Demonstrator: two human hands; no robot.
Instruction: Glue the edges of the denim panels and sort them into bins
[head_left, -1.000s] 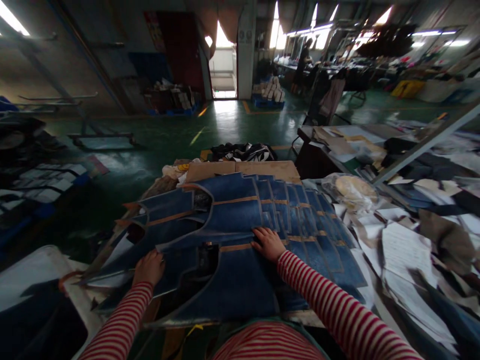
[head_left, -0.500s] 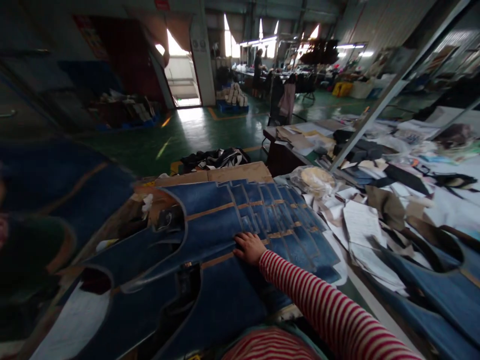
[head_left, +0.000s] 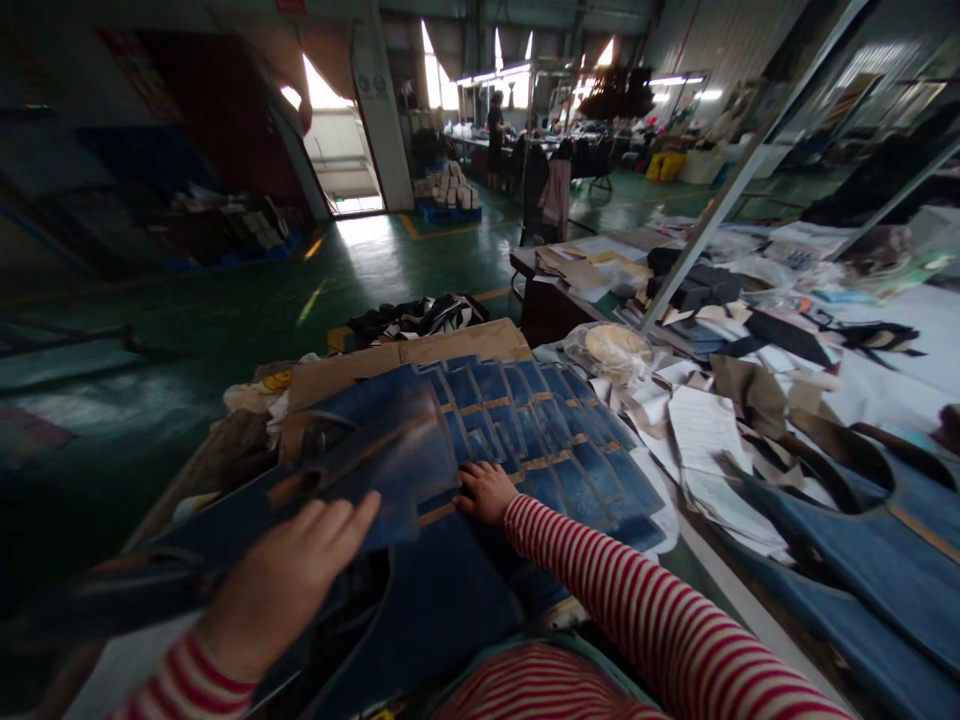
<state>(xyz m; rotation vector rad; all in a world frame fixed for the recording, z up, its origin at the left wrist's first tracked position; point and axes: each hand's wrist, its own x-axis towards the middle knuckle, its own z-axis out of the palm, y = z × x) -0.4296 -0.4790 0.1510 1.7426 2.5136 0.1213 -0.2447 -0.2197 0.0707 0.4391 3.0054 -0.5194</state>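
Observation:
My left hand (head_left: 296, 570), slightly blurred, has its fingers closed on a dark blue panel (head_left: 405, 440) with a brown strip. The panel is smeared by motion above the left end of overlapping blue pieces. My right hand (head_left: 487, 490) rests on the near side of those stacked blue pieces (head_left: 555, 420), fingers spread and a little bent. Each stacked piece has pale edges and a brown band, fanned out in steps toward the right. Another blue panel (head_left: 442, 610) with a curved cut-out lies closer to my body.
A cardboard box edge (head_left: 465, 343) stands behind the stack. To the right are papers (head_left: 705, 430), a clear plastic bag (head_left: 611, 345) and more blue panels (head_left: 847, 540). A slanting metal post (head_left: 720, 210) rises from the right-hand table. A person (head_left: 495, 140) stands far back.
The large blue panel raised at the far left has swung right over the stack. My left hand has come into plain view with it. My right hand stays on the stacked pieces.

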